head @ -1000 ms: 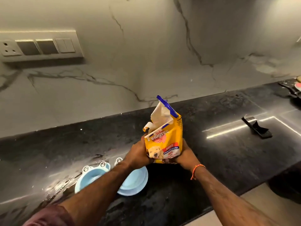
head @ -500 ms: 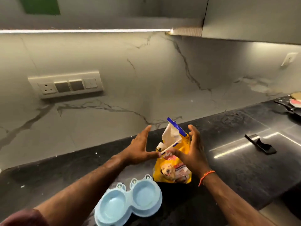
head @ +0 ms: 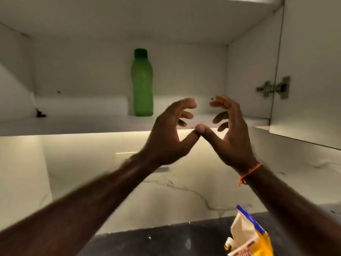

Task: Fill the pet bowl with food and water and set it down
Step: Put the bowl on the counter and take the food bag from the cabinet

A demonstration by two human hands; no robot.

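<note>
The pet bowl lay outside the view, cut off below the frame, whereas half a second before its two pale blue wells had sat on the dark surface (head: 166,239) just left of the food bag. One yellow food bag (head: 247,239) stood at the lower right, its open top with a blue strip upright and its lower half cropped by the frame edge, its print too blurred to read. Two hands were raised in front of the open cabinet: the left hand (head: 166,137) and the right hand (head: 230,137) faced each other with fingers loosely curled and spread, thumbs touching at the tips, holding nothing; earlier they had hovered low on either side of the bag. An orange thread circled the right wrist. One green bottle (head: 142,84) with a darker cap stood upright on the cabinet shelf (head: 73,124), far left of the hands. One hinge (head: 273,88) showed on the open door at the right. The left forearm was smeared by motion.
</note>
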